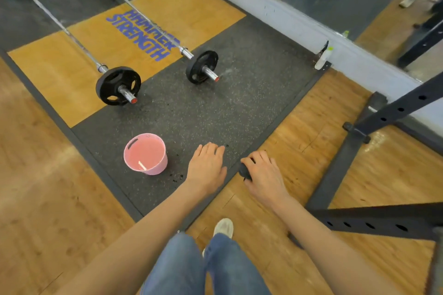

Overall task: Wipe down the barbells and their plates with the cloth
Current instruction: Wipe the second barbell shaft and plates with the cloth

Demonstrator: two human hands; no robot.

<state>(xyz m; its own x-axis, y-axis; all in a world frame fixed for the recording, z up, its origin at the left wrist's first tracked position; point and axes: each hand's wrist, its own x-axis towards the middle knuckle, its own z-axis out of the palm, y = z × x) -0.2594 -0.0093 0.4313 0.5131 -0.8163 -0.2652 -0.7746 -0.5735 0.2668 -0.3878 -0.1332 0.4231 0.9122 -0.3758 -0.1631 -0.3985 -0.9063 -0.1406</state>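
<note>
Hands apart: left hand (206, 167) loose, holding nothing; right hand (262, 176) clenched round a dark wadded cloth (245, 171). Two barbells (72, 36) (134, 8) lie ahead on the platform (215, 108), near plates (118, 85) (201, 67) facing this way. Best start at the closer plate, rubbing face, rim and sleeve. Pink bucket (145, 154) sits between; rack frame (374, 127) crowds the right side.
</note>
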